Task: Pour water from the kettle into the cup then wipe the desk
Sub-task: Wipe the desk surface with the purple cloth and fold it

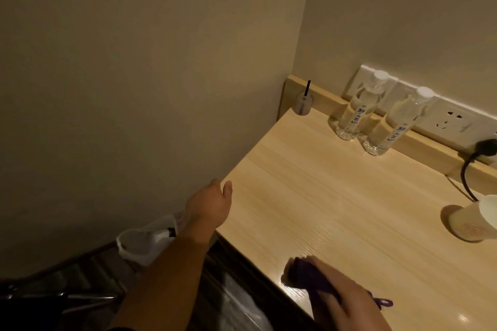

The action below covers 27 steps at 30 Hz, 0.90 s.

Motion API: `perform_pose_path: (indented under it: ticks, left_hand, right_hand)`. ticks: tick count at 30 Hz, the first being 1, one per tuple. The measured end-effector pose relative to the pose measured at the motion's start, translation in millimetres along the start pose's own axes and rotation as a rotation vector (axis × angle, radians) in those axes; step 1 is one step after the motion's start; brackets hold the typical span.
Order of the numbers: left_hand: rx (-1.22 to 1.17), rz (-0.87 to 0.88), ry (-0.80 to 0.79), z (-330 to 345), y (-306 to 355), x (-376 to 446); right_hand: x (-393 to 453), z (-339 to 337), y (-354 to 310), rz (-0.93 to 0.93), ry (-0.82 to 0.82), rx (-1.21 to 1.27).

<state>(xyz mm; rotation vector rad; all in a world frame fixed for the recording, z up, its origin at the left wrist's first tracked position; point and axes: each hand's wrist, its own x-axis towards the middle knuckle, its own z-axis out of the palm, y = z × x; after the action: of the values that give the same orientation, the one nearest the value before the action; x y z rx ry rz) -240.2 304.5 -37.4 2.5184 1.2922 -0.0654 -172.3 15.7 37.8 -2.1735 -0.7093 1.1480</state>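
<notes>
A light wooden desk (pixel 322 183) fills the right half of the view. My right hand (pixel 338 293) presses a dark purple cloth (pixel 301 274) flat on the desk near its front edge. My left hand (pixel 212 204) hangs just off the desk's left edge, fingers apart, holding nothing. A white paper cup (pixel 476 220) stands at the right edge of the view. The kettle is out of view; only a black plug and cord (pixel 473 164) show at the right.
Two clear water bottles (pixel 357 110) (pixel 395 126) stand at the back by a white wall socket strip (pixel 451 118). A small plastic cup with a black straw (pixel 304 102) sits in the back left corner. A lined bin (pixel 145 244) stands on the floor left of the desk.
</notes>
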Motion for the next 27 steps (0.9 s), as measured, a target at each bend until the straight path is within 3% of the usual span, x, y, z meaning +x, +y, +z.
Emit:
perform_pose_path:
  ticks: [4,6,9,12,16,18,23,27]
  left_hand:
    - [-0.011,0.0,0.014,4,-2,1]
    - [-0.012,-0.01,0.012,6,-2,2]
    - [0.011,-0.05,-0.007,9,-2,5]
    - [0.004,-0.072,-0.033,12,-4,8]
    - [-0.035,-0.068,-0.024,13,-7,10]
    - [-0.035,-0.054,-0.014,12,-6,8]
    - [0.022,-0.072,-0.068,9,-2,9]
    - [-0.019,-0.004,-0.005,10,-5,2]
  right_hand:
    - [43,-60,-27,0.025,0.244,0.676]
    - [84,-92,-56,-0.007,0.276,0.738]
    - [152,-121,-86,-0.172,0.472,0.463]
    - [216,-125,-95,-0.338,0.592,-0.107]
    - [281,-92,-79,-0.466,0.313,-0.556]
    - [292,-79,-68,-0.44,0.33,-0.767]
    - [268,-61,-65,-0.508,0.29,-0.832]
    - [214,-16,-56,-0.603,0.229,-0.789]
